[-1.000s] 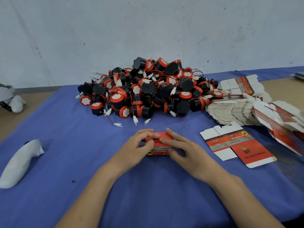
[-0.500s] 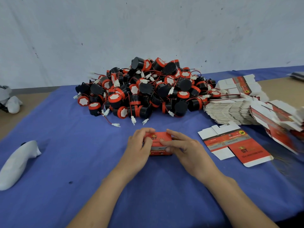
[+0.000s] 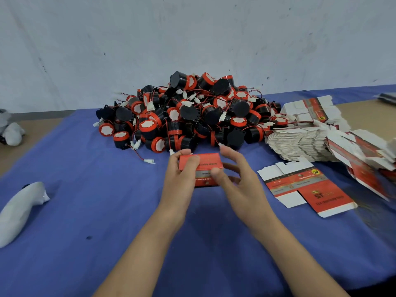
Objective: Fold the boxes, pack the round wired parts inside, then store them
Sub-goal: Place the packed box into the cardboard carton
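A small red folded box (image 3: 203,166) is held above the blue cloth at the centre. My left hand (image 3: 181,179) grips its left end, thumb over the top face. My right hand (image 3: 235,176) holds its right end, thumb pressed on the front and fingers curled behind. Just beyond the hands lies a big pile of round black and red wired parts (image 3: 188,116). One flat unfolded box blank (image 3: 306,187) lies to the right of my right hand.
A stack of flat box blanks (image 3: 300,142) sits at the right, with more blanks (image 3: 368,155) fanned out beside it. A white bundle (image 3: 19,211) lies at the left on the blue cloth (image 3: 85,211). A grey wall stands behind the table.
Both hands have lifted the box off the cloth and turned it so its front face shows. The right fingers have spread behind the box.
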`<state>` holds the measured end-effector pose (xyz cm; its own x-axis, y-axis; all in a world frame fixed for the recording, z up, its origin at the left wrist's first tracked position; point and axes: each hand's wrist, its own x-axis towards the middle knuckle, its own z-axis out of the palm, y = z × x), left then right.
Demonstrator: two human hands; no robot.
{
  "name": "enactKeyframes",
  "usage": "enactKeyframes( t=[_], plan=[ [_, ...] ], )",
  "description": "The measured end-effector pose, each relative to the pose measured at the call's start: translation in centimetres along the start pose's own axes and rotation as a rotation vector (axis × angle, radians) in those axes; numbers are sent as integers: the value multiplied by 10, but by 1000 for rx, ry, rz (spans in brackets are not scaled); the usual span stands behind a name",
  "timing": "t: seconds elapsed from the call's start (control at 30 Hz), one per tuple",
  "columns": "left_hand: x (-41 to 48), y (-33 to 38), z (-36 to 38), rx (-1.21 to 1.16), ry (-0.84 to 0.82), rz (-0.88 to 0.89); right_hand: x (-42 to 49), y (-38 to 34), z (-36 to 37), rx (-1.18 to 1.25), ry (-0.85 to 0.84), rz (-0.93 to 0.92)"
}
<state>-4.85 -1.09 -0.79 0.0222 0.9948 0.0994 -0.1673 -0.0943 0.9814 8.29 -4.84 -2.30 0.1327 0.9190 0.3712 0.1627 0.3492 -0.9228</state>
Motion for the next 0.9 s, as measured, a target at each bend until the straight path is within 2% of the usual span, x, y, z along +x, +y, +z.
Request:
enactKeyframes(
  t=[0.13, 0.23, 0.4, 0.63, 0.77, 0.9],
  plan=[
    [-9, 3, 7, 36, -55, 102, -3, 0, 16, 332, 15, 158],
    [-9, 5, 8, 49, -89, 102, -4, -2, 27, 432, 114, 200],
    [-9, 1, 12, 72, -68, 100, -2, 1, 32, 357, 233, 161],
    [-9, -2, 18, 113, 1, 107, 0, 3, 33, 344, 282, 179],
    [-7, -1, 16, 102, -41, 66, -1, 4, 31, 326, 278, 175],
    [0, 5, 10, 26, -120, -67, -1, 3, 29, 305, 265, 161]
  ],
)
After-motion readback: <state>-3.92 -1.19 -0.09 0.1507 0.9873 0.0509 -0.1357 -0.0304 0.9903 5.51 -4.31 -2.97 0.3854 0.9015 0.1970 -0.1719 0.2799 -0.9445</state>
